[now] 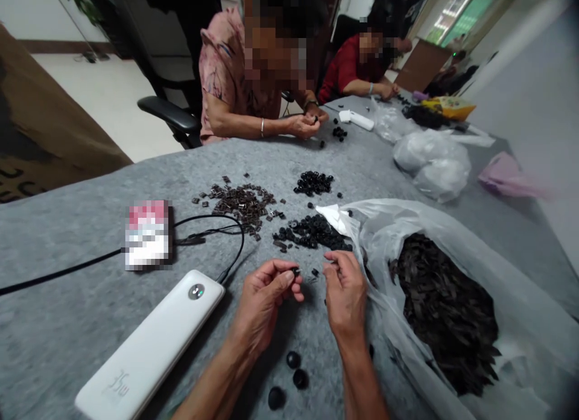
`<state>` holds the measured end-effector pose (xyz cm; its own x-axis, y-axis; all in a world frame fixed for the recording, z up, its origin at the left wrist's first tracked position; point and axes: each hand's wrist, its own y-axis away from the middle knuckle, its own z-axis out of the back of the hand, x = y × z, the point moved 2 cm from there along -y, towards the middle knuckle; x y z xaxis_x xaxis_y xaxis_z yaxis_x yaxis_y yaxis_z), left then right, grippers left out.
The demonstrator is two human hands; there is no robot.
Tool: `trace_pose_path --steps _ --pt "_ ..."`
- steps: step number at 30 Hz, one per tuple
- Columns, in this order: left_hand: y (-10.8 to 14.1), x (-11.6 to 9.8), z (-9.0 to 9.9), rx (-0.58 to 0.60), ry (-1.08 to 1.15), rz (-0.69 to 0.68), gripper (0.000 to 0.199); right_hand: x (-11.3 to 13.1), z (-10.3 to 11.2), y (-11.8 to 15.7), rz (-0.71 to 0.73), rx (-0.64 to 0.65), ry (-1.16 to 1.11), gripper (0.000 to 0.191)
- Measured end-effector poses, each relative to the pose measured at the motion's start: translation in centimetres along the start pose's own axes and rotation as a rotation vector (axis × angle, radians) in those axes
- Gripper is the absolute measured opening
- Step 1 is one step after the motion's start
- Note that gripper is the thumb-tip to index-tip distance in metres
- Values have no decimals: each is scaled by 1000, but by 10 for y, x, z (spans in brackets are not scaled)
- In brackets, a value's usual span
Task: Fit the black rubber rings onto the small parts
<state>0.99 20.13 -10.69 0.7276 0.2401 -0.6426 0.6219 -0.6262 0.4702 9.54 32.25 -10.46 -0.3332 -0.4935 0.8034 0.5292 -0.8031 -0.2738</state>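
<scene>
Between thumb and forefinger, my left hand (266, 296) pinches a small black part (295, 271). My right hand (346, 290) is beside it with curled fingers and the thumb near the forefinger; what it holds, if anything, is hidden. A tiny black piece (315, 273) shows in the gap between the hands. Just beyond them lies a heap of black round parts (312, 232). Three black round knobs (294, 359) rest on the table between my forearms. Right of my right hand, an open clear plastic bag (384, 215) holds many dark flat strips (446, 311).
A pile of small brown pieces (244, 204) and another black heap (313, 183) lie farther out. At left are a white power bank (151, 347), a black cable (67, 271) and a small box (147, 236). Two people work across the grey table (90, 209).
</scene>
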Motion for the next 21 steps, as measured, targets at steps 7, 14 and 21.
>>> trace_pose_path --steps 7,14,21 --pt "-4 2 5 -26 56 35 53 19 -26 -94 26 103 78 28" --pt "-5 1 6 -27 83 97 53 -19 -72 -181 48 164 175 30" --pt "-5 4 6 -21 98 117 50 -21 -99 -189 81 264 270 22"
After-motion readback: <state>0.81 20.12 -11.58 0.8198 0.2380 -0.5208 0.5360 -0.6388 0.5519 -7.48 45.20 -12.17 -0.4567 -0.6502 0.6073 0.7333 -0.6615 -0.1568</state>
